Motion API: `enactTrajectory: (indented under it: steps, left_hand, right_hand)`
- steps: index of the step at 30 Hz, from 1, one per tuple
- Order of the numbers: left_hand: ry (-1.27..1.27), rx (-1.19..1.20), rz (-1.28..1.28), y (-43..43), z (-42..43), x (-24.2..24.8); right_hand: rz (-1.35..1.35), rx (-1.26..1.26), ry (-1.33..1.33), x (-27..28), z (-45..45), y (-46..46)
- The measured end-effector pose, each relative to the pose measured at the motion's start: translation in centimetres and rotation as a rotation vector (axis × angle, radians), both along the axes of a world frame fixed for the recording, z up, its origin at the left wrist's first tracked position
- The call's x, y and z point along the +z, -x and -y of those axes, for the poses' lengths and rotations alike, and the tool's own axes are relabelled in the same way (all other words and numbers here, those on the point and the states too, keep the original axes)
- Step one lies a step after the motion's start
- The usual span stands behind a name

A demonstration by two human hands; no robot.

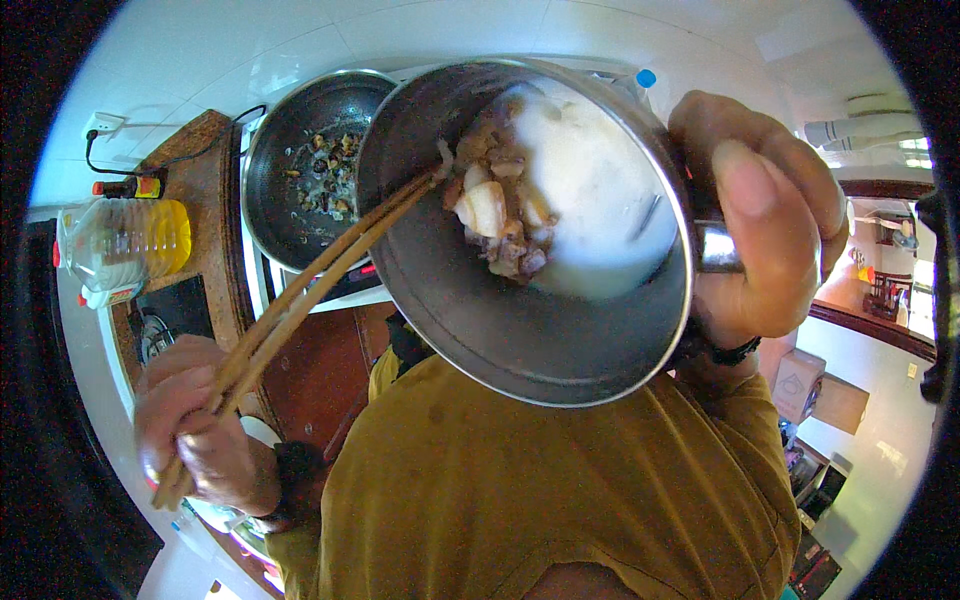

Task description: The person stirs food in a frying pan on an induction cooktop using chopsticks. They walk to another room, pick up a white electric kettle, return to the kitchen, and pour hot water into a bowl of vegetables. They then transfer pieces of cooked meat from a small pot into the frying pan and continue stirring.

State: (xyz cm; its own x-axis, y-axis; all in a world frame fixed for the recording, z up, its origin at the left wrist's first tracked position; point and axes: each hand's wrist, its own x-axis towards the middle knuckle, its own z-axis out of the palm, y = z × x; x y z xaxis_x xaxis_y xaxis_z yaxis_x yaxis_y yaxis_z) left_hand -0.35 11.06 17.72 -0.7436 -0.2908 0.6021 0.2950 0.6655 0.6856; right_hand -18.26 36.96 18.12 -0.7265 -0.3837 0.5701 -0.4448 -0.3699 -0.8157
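A deep metal pot [592,345] is held up before me, its mouth turned towards the camera. My right hand [772,202] grips its handle at the right. Inside lie pieces of food [484,206], seemingly meat with pale chunks, beside a blurred whitish mass [600,180], perhaps liquid. Wooden chopsticks [300,300] run from my left hand [202,435], which is closed on them, to the food's left edge, with a pale strip at their tips. Behind the pot, at the left, a dark wok [262,195] on the stove holds small browned pieces [326,169] with a little liquid.
On the brown stone counter [210,172] at the left stand a large plastic bottle of yellow oil [142,236], a dark bottle with a red cap [127,187] and a smaller white bottle [112,294]. A black cord runs from a wall socket [105,124]. A blue-capped bottle [645,81] is behind the pot.
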Motion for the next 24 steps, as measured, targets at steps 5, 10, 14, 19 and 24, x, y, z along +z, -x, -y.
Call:
enactTrajectory:
  steps: [5,10,14,19,24]
  left_hand:
    - [0.021,0.073,0.076,0.3,-1.8,-0.8]
    - [-0.078,0.093,0.141,0.4,-2.9,-1.1]
    - [-0.180,0.075,0.117,0.5,-3.6,-1.6]
    - [-0.239,0.067,0.076,0.8,-4.0,-2.2]
    - [-0.281,0.048,0.109,1.1,-4.2,-2.6]
  right_hand:
    - [0.001,-0.009,-0.007,0.1,-0.7,-0.5]
    - [0.007,-0.013,-0.012,0.1,-1.4,-0.8]
    - [0.011,-0.027,-0.016,0.0,-1.9,-0.9]
    - [0.033,-0.043,-0.024,-0.1,-2.8,-0.8]
    - [0.068,-0.055,-0.048,-0.2,-3.5,-0.8]
